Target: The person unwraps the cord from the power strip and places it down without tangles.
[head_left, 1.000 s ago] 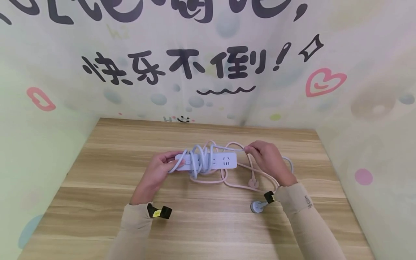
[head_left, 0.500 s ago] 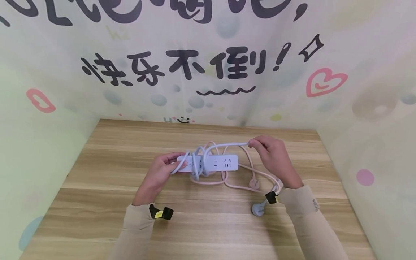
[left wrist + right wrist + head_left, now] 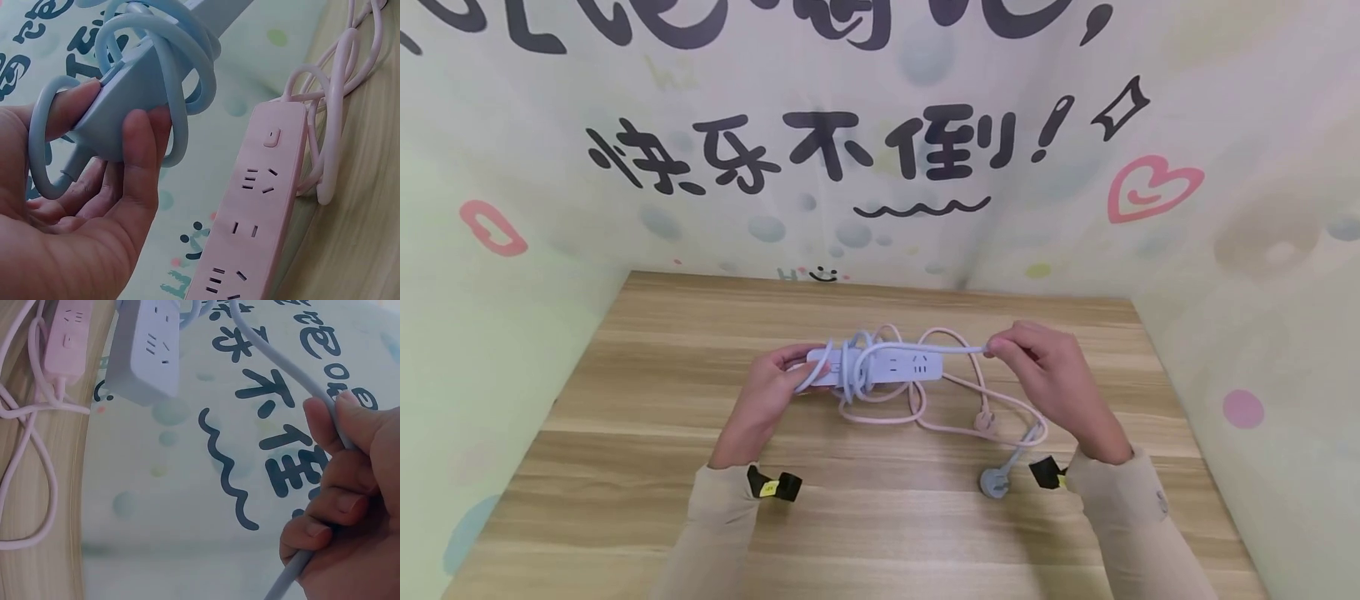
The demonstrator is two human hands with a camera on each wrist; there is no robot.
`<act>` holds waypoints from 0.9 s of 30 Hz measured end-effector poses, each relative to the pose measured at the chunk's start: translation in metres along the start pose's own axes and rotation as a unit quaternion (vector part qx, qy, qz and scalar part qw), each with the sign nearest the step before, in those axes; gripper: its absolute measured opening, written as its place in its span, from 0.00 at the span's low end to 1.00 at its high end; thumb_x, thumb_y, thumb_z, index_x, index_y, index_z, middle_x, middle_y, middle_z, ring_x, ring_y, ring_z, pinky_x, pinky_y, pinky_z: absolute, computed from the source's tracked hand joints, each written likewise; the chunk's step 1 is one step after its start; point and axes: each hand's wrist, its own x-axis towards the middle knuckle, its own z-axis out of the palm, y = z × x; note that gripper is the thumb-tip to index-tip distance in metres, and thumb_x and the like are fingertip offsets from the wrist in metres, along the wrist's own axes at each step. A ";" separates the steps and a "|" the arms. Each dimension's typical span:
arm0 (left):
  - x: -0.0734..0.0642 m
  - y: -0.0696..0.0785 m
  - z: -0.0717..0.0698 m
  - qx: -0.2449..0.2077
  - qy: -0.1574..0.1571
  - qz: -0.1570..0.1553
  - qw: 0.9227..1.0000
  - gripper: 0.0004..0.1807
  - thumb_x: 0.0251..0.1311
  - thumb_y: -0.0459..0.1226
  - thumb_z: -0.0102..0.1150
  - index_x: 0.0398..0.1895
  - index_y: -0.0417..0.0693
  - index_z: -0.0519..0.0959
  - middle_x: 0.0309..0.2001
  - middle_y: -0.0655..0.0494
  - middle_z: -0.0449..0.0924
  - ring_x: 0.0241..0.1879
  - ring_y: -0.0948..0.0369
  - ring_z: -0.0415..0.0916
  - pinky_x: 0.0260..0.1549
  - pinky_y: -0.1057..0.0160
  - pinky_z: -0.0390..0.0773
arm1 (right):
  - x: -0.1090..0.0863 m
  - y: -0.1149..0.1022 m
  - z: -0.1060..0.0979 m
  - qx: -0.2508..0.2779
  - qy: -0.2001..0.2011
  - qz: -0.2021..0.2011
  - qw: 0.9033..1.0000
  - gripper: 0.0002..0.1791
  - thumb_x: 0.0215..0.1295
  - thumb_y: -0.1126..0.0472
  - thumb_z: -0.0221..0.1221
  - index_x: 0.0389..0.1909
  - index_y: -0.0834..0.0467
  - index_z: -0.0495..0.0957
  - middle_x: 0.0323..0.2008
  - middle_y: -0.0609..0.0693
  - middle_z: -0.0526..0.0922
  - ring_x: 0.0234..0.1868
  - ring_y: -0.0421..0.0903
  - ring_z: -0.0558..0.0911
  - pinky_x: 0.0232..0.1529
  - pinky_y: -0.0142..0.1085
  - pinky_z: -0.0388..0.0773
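Observation:
My left hand (image 3: 765,392) grips the switch end of a pale blue power strip (image 3: 917,365), held up above the table in the left wrist view. Its blue cord (image 3: 955,348) is wound in loops round the left part of the strip. To the right, my right hand (image 3: 1056,379) grips the cord, thumb and forefinger pinching it and the other fingers curled round it, as the right wrist view shows. A stretch of cord runs between the strip and this hand. The cord's blue plug (image 3: 995,482) lies on the table, nearer the front.
A pink power strip (image 3: 250,200) lies behind and below the blue one, mostly hidden in the head view. Its pink cord (image 3: 1033,412) spreads in loose loops on the wooden table (image 3: 865,517), with a pink plug (image 3: 984,421) among them. Printed cloth walls (image 3: 760,242) enclose the table.
My right hand has moved right with the cord. A loop has come off the strip's right part, uncovering more sockets, and the free stretch is longer. The left hand keeps its hold.

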 end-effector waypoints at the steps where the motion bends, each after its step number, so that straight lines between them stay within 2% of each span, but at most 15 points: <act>1: 0.000 0.000 -0.001 -0.004 0.003 -0.001 1.000 0.22 0.69 0.33 0.59 0.65 0.38 0.76 0.61 0.39 0.79 0.48 0.66 0.82 0.50 0.67 0.86 | -0.001 -0.001 -0.001 0.003 -0.008 0.002 1.000 0.10 0.64 0.73 0.64 0.32 0.54 0.87 0.21 0.41 0.74 0.22 0.34 0.64 0.24 0.28 0.63; 4: 0.000 0.001 -0.003 -0.024 0.007 -0.001 1.000 0.22 0.71 0.31 0.56 0.66 0.36 0.75 0.61 0.37 0.78 0.46 0.66 0.83 0.50 0.64 0.87 | -0.005 -0.002 -0.005 0.011 -0.035 0.006 0.999 0.10 0.64 0.73 0.65 0.33 0.53 0.88 0.22 0.41 0.74 0.22 0.34 0.65 0.23 0.28 0.64; 8: 0.000 0.002 -0.005 -0.036 0.007 0.009 0.999 0.22 0.72 0.32 0.56 0.67 0.35 0.74 0.60 0.37 0.78 0.45 0.65 0.84 0.48 0.65 0.87 | -0.009 -0.002 -0.008 0.023 -0.063 0.009 0.998 0.11 0.63 0.72 0.65 0.34 0.52 0.88 0.22 0.40 0.73 0.23 0.35 0.66 0.23 0.27 0.66; 15: -0.002 0.008 -0.010 -0.038 0.031 0.023 0.999 0.21 0.73 0.35 0.56 0.66 0.37 0.75 0.58 0.45 0.78 0.49 0.66 0.80 0.49 0.71 0.85 | -0.015 0.003 -0.006 0.034 -0.105 0.012 0.994 0.10 0.64 0.68 0.67 0.33 0.47 0.87 0.21 0.40 0.71 0.22 0.34 0.65 0.21 0.27 0.64; 21: -0.005 0.014 -0.017 -0.055 0.041 0.029 0.997 0.22 0.75 0.34 0.53 0.68 0.35 0.72 0.63 0.44 0.74 0.53 0.67 0.79 0.53 0.71 0.83 | -0.021 0.013 -0.002 0.027 -0.141 0.045 0.989 0.09 0.66 0.62 0.67 0.31 0.43 0.86 0.22 0.41 0.74 0.22 0.32 0.65 0.20 0.27 0.64; 24: -0.005 0.015 -0.018 -0.058 0.046 0.034 0.997 0.22 0.75 0.34 0.52 0.68 0.34 0.71 0.63 0.42 0.74 0.50 0.67 0.81 0.52 0.68 0.85 | -0.024 0.022 0.001 0.025 -0.157 0.072 0.985 0.08 0.68 0.60 0.66 0.31 0.42 0.86 0.22 0.41 0.76 0.22 0.32 0.66 0.21 0.27 0.65; 27: -0.004 0.015 -0.019 -0.082 0.050 0.042 0.994 0.23 0.75 0.32 0.52 0.69 0.32 0.70 0.62 0.40 0.74 0.48 0.66 0.83 0.50 0.66 0.86 | -0.026 0.031 0.006 0.023 -0.174 0.087 0.981 0.07 0.69 0.58 0.65 0.31 0.43 0.86 0.22 0.40 0.77 0.22 0.33 0.68 0.23 0.27 0.67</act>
